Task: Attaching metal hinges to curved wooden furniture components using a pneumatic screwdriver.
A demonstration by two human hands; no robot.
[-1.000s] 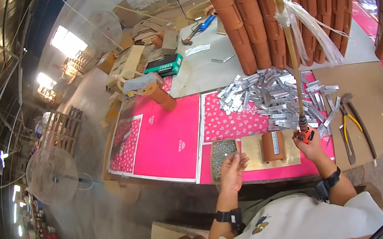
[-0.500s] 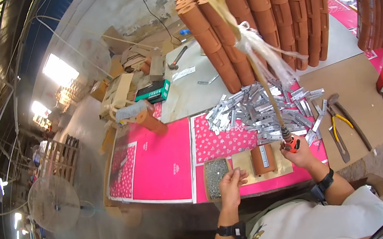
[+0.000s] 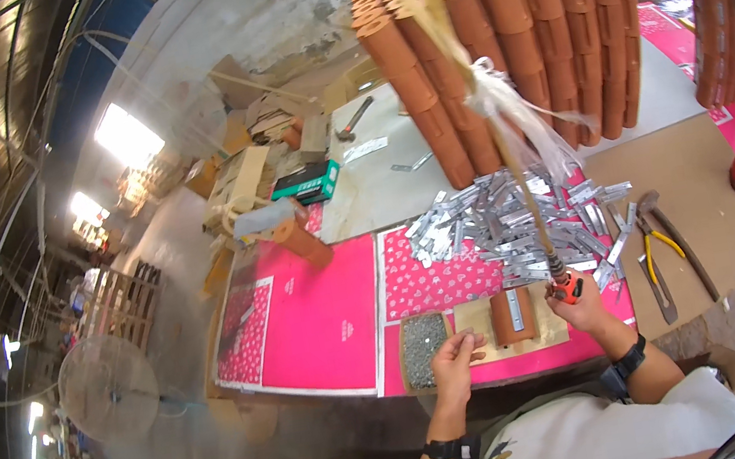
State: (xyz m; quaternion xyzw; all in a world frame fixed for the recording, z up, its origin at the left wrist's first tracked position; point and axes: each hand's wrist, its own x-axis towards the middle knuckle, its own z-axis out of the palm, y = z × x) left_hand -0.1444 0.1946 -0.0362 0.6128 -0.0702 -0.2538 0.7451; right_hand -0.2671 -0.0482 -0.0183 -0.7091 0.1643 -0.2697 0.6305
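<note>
My left hand [image 3: 457, 366] has thumb and fingertips pinched together, beside a tray of small metal screws [image 3: 428, 352]. Anything held in the pinch is too small to make out. In my right hand [image 3: 583, 308] is a red and black power screwdriver [image 3: 568, 289], hanging from a long pale cord; its bit is hidden. Between my hands a short, rounded terracotta-coloured piece [image 3: 505, 327] lies on a tan board [image 3: 551, 329]. A slim metal strip [image 3: 514, 310] rests along its top.
Beyond the board spreads a heap of metal strips [image 3: 509, 230], before a tall stack of terracotta-coloured tubes [image 3: 522, 38]. Yellow-handled pliers [image 3: 655, 264] and a hammer [image 3: 679, 241] lie right. One tube [image 3: 302, 243] stands left, near a green box [image 3: 309, 184].
The whole view has shifted slightly, so the table appears a little lower and further right. Both hands keep nearly the same pose and place relative to the terracotta-coloured piece.
</note>
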